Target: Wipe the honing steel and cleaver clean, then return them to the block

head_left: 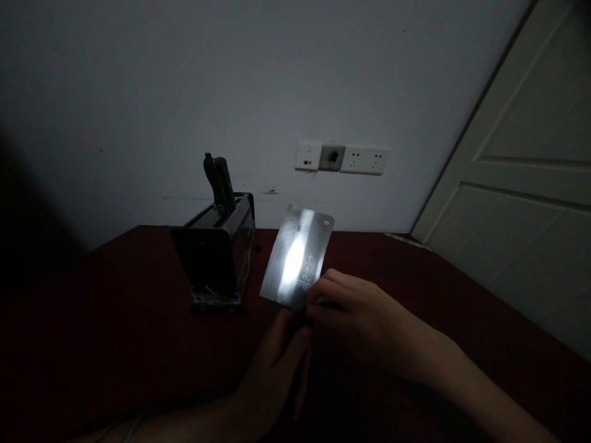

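A cleaver (299, 255) with a wide, shiny blade is held up before me, blade upward and leaning slightly right. The blade has a small hole at its upper right corner and faint markings low on the right. My left hand (277, 363) is closed around its dark handle. With bent fingers, my right hand (351, 307) grips the cleaver where blade and handle meet; deep shadow hides the fingertips there. Left of the blade stands a black slotted knife holder (203, 258) with shiny sides, and dark knife handles (220, 181) stick up from its top.
The dark red table (369, 258) reaches back to a pale wall (184, 92). Sockets and a switch plate (364, 160) are set in the wall behind the blade. At the right is a white panelled door (521, 203). The light is dim, with the left side mostly black.
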`<action>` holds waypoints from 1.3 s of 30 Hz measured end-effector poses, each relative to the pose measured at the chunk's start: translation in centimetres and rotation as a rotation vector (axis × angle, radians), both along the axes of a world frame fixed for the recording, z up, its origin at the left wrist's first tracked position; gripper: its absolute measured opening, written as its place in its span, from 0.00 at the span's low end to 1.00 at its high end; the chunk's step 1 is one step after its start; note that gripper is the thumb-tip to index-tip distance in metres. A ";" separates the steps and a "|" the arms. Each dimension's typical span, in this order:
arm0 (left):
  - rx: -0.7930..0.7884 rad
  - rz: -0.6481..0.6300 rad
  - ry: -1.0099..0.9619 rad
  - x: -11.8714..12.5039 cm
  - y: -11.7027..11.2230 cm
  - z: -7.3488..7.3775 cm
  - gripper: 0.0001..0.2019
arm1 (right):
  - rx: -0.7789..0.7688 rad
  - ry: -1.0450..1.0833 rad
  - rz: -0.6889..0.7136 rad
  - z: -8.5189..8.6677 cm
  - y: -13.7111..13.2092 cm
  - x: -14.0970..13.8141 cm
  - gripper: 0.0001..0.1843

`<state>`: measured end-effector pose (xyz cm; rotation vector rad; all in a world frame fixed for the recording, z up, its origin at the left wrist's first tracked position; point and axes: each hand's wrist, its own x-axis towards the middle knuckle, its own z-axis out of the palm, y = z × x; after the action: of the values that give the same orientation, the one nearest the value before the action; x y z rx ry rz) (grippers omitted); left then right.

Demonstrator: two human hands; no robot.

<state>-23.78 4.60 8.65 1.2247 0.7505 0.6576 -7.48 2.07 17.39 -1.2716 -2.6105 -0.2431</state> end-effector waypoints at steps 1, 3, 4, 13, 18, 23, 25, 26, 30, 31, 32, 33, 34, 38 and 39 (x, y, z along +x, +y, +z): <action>0.004 0.004 0.001 0.0 0.0 0.0 0.22 | 0.004 -0.020 0.009 0.0 0.0 0.0 0.12; 0.012 0.018 0.011 0.1 0.1 0.0 0.21 | 0.009 -0.063 0.018 0.1 0.0 0.0 0.11; 0.016 0.022 0.018 0.1 0.1 0.1 0.20 | 0.015 -0.078 0.013 0.2 -0.1 0.0 0.11; 0.032 0.021 -0.004 0.2 0.2 1.1 0.17 | 0.049 0.000 -0.060 1.0 -0.2 1.0 0.12; -0.008 -0.014 -0.018 0.1 0.4 0.9 0.18 | 0.084 0.074 -0.043 0.3 0.2 1.0 0.12; 0.011 0.025 -0.016 0.1 0.5 0.6 0.18 | 0.108 0.106 0.008 -0.9 0.7 -0.1 0.09; 0.008 0.029 -0.023 0.1 0.5 0.7 0.18 | 0.109 0.068 0.017 -0.9 0.7 -0.1 0.10; 0.001 0.025 -0.028 0.1 0.6 0.8 0.17 | 0.103 0.045 0.005 -0.8 0.6 0.0 0.11; -0.020 0.010 -0.052 0.1 0.9 1.1 0.15 | 0.055 -0.058 -0.059 0.0 0.3 1.1 0.10; -0.020 0.003 -0.059 0.1 1.0 1.2 0.15 | 0.047 -0.072 -0.069 0.0 0.4 1.4 0.10; -0.020 -0.007 -0.071 0.1 1.2 1.2 0.14 | 0.040 -0.075 -0.077 0.1 0.5 1.7 0.10; -0.020 -0.019 -0.087 0.1 1.4 1.1 0.14 | 0.034 -0.069 -0.082 0.0 0.7 1.9 0.11; -0.023 -0.034 -0.106 0.1 1.6 1.1 0.13 | 0.030 -0.057 -0.085 -0.2 1.0 2.2 0.11; -0.045 -0.082 -0.161 0.0 2.0 0.8 0.14 | 0.020 -0.016 -0.097 -1.8 2.5 2.8 0.13; -0.049 -0.093 -0.166 -0.1 2.1 0.8 0.14 | 0.022 -0.009 -0.104 -2.5 2.8 2.9 0.13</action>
<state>-23.83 6.68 9.44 1.1384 0.5650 0.6514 -4.58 4.88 14.93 -1.4036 -2.5452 -0.2956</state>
